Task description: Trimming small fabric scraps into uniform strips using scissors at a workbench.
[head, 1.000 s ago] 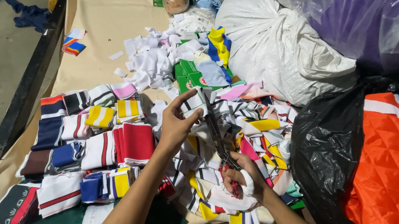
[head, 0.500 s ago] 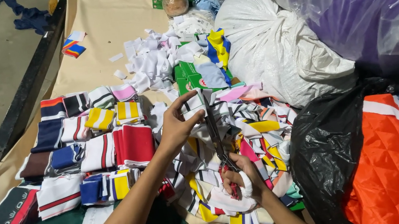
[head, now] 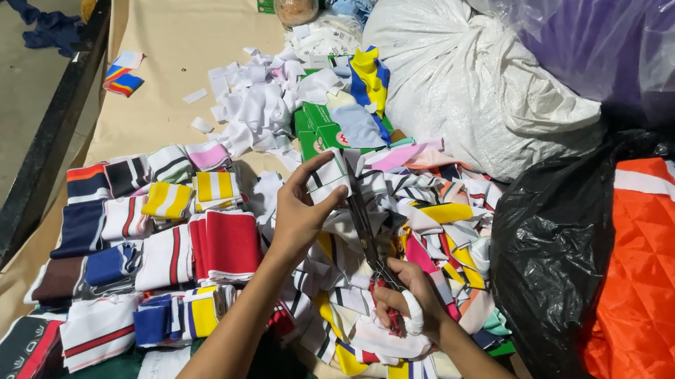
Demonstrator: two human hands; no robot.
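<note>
While pinched, the striped strip [head: 327, 175] shows white-and-black bands.

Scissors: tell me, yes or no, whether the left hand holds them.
No, the right hand grips the scissors; the left hand pinches a striped fabric strip.

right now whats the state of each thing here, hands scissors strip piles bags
left hand: pinching the striped strip, holding it up
striped strip: held, at the blade tips
right hand: gripping the scissors' handles
scissors: blades up, nearly closed
sorted stacks: folded, in rows on the cloth
loose strips: jumbled heap
white scraps: scattered
white bag: full, closed
black bag: crumpled
clear bag: stuffed
</note>
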